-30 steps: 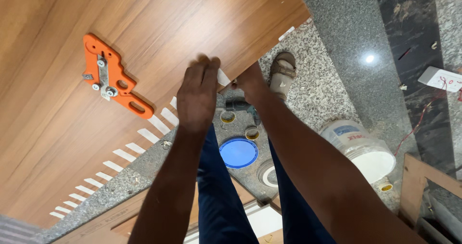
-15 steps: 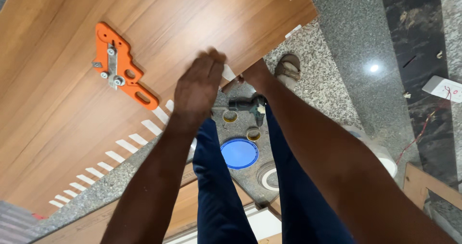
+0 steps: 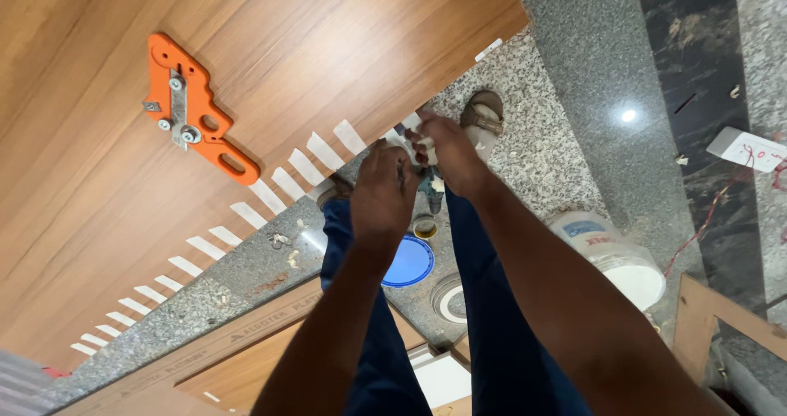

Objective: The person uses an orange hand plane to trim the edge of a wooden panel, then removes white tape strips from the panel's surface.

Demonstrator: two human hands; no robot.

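Small pale piece (image 3: 412,125) half hidden, pinched between both hands, left (image 3: 382,196), right (image 3: 447,152), by wooden panel (image 3: 328,47) edge

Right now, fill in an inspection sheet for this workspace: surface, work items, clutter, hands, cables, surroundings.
Surface: brown wood-grain panel with a row of white tape strips along its near edge.
Work items: a small pale piece pinched between both hands; its kind cannot be told.
Clutter: orange jig on the panel; blue lid, small round tins and a white plastic jar on the floor.
Hands: left hand and right hand meet just past the panel edge, fingers closed.
Cables: thin red wire on the dark floor.
Surroundings: speckled granite floor, sandalled foot, board offcuts.
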